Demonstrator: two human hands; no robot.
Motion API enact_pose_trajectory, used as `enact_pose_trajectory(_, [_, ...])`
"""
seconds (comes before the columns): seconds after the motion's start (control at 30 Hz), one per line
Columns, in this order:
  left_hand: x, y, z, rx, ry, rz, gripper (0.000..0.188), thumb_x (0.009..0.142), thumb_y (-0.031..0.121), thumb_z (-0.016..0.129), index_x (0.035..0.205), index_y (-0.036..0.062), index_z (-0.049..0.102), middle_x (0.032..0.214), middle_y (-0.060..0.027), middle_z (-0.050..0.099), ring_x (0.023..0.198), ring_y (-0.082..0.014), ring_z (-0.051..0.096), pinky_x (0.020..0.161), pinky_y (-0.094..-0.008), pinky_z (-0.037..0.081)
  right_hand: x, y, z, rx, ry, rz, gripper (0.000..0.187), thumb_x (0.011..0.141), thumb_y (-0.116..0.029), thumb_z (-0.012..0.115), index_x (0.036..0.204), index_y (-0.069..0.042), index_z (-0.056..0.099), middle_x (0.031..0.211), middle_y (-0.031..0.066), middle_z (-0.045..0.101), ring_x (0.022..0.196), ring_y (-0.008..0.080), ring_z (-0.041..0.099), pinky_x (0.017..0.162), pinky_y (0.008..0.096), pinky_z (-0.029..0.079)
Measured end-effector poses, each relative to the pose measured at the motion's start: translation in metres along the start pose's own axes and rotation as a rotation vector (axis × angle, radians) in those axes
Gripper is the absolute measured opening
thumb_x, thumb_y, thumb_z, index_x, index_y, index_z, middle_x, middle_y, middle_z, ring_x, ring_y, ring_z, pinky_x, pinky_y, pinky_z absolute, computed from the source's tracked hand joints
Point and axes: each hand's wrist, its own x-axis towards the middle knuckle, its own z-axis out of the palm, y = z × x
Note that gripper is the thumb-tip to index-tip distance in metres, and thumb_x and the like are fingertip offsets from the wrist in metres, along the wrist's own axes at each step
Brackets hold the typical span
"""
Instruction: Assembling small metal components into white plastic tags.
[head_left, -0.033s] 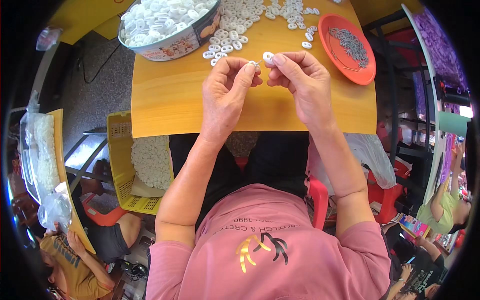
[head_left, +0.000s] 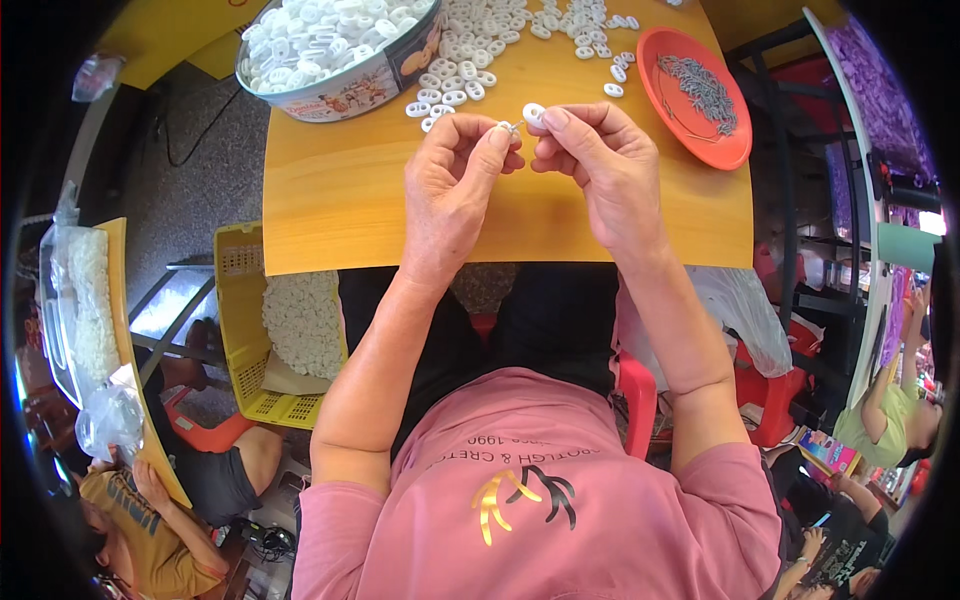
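Observation:
A small white oval plastic piece with a hole is pinched between the thumb and fingers of my right hand. My left hand is closed, thumb against fingers, on a thin silvery metal piece. Its tip points at the white oval piece; whether the two touch is too small to tell. Both hands are above the front half of the wooden table. Past them lie many loose white two-holed pieces. To the right, an orange-red plate holds a heap of thin grey metal pieces.
A round tin full of white pieces stands at the table's far left. Beside my left leg is a yellow crate with white pieces inside. Other people sit at the lower left and right. A red chair arm is by my right elbow.
My right hand, with the white oval piece, has shifted very slightly to the left, closer to my left hand. My left hand looks unmoved.

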Motion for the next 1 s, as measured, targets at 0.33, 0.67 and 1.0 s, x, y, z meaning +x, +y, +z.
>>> enact_pose_trajectory(0.33, [0.000,-0.001,0.000,-0.011,-0.004,0.025,0.013,0.097,0.012,0.060,0.098,-0.0017,0.059,0.090,-0.0065,0.066,0.081,-0.0122,0.065,0.076,-0.0257,0.052,-0.001,0.009,0.007,0.062,0.047,-0.021,0.015,0.091,-0.011,0.069,0.096,0.002,0.063,0.090,0.0105,0.070,0.075,0.0119,0.067,0.070,0.0266,0.058])
enact_pose_trajectory(0.67, [0.000,0.000,0.001,-0.006,0.017,0.021,0.014,0.097,0.012,0.060,0.098,-0.0023,0.059,0.090,-0.0069,0.066,0.082,-0.0122,0.065,0.075,-0.0257,0.053,-0.005,0.013,0.015,-0.058,0.064,-0.133,0.014,0.091,-0.008,0.068,0.099,0.002,0.062,0.089,0.0078,0.068,0.077,0.0107,0.065,0.071,0.0262,0.057])
enact_pose_trajectory(1.0, [0.000,0.002,0.001,0.019,0.024,0.006,0.015,0.097,0.013,0.060,0.096,-0.0017,0.058,0.087,-0.0054,0.064,0.079,-0.0109,0.063,0.074,-0.0253,0.052,-0.005,0.011,0.020,-0.187,0.064,-0.202,0.017,0.090,-0.005,0.069,0.105,0.002,0.064,0.089,0.0044,0.068,0.078,0.0072,0.063,0.071,0.0207,0.053])
